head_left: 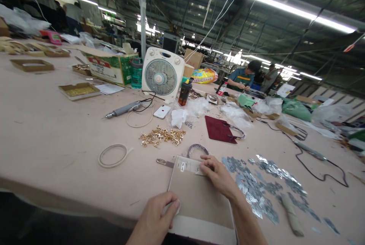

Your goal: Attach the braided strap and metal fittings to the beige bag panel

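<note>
Nearest the camera, at the bottom centre of the frame, the left hand (155, 216) curls its fingers over the near left corner of a flat beige panel (198, 199), gripping its edge. Just above and to the right, the right hand (218, 174) lies on the panel's far edge, its fingers half bent and its fingertips (203, 167) pressing on a small white plate (188, 167) set there. A metal tab (164, 162) sticks out to the left of that edge, and a curved handle (197, 148) loops just beyond it on the bench (57, 131). Right of the hand spreads a scatter of silver metal pieces (262, 184). Toward mid-frame lies a heap of gold fittings (162, 136), with a pale loop of cord (112, 155) to the lower left of them.
</note>
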Demonstrator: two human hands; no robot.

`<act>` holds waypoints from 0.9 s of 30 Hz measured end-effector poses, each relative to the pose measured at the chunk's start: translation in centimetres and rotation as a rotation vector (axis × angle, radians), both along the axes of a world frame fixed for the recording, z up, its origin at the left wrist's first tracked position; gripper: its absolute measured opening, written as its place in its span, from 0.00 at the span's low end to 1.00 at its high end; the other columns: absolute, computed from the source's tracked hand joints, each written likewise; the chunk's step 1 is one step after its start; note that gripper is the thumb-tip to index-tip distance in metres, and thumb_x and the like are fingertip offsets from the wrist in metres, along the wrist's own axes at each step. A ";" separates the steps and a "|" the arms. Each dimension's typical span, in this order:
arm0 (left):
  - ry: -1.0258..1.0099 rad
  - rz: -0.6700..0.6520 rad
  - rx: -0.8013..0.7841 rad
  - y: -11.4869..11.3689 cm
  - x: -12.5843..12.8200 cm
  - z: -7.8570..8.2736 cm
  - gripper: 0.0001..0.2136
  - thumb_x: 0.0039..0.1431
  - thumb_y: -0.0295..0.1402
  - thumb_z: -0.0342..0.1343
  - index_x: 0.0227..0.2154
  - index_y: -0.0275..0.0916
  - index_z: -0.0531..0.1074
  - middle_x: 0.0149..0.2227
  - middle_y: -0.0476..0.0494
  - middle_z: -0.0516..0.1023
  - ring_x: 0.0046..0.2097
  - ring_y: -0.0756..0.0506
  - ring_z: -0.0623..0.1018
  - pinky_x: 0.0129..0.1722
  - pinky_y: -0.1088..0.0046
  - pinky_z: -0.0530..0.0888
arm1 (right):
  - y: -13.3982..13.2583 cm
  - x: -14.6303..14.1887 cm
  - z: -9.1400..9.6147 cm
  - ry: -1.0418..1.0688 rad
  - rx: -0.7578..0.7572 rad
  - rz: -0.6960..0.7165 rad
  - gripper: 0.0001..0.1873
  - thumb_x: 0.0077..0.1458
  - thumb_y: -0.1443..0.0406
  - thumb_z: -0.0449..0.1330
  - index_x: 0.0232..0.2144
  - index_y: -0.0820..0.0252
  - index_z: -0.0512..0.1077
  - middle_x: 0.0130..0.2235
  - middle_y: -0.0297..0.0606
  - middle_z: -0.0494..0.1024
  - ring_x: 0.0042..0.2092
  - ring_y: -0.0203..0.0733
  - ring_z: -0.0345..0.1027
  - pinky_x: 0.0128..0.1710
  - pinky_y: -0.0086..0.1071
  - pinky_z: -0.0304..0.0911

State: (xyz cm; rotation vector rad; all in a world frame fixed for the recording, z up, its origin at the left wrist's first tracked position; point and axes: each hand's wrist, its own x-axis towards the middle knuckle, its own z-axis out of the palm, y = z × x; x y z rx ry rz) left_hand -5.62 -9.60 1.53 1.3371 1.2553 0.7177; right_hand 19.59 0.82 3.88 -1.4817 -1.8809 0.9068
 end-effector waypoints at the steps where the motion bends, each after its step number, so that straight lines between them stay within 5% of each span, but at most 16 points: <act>1: 0.000 -0.005 0.001 0.0 0.0 -0.1 0.19 0.65 0.50 0.50 0.32 0.39 0.74 0.28 0.50 0.71 0.31 0.46 0.74 0.32 0.74 0.69 | 0.1 0.0 -0.1 -0.003 -0.004 0.001 0.13 0.62 0.56 0.60 0.30 0.56 0.76 0.56 0.46 0.76 0.59 0.53 0.69 0.62 0.45 0.59; 16: -0.013 0.015 0.034 0.0 0.3 -0.5 0.19 0.65 0.49 0.50 0.32 0.38 0.75 0.31 0.49 0.73 0.30 0.48 0.75 0.30 0.75 0.71 | 0.3 -0.1 -2.2 -0.020 0.070 -0.023 0.12 0.63 0.57 0.60 0.31 0.55 0.78 0.54 0.44 0.76 0.58 0.52 0.70 0.61 0.45 0.60; 19: -0.016 0.002 0.029 0.1 0.3 -0.4 0.20 0.65 0.49 0.50 0.33 0.38 0.76 0.31 0.48 0.74 0.30 0.47 0.75 0.30 0.75 0.71 | 0.1 0.2 -2.4 -0.027 0.101 0.021 0.09 0.61 0.57 0.63 0.38 0.54 0.79 0.57 0.43 0.75 0.60 0.52 0.68 0.64 0.46 0.58; 23: -0.021 -0.001 0.028 0.1 0.3 -0.4 0.20 0.65 0.50 0.50 0.34 0.38 0.76 0.32 0.48 0.75 0.29 0.48 0.75 0.29 0.75 0.71 | 0.1 0.6 -2.2 -0.063 0.111 0.038 0.24 0.55 0.58 0.69 0.54 0.53 0.75 0.59 0.43 0.74 0.62 0.52 0.65 0.66 0.46 0.56; 27: -0.010 -0.006 0.048 0.0 0.3 -0.5 0.21 0.66 0.51 0.49 0.34 0.38 0.76 0.34 0.47 0.75 0.29 0.48 0.75 0.30 0.75 0.71 | 0.2 0.9 -1.8 -0.046 0.051 0.014 0.24 0.55 0.58 0.69 0.53 0.54 0.76 0.56 0.42 0.77 0.58 0.53 0.69 0.64 0.46 0.59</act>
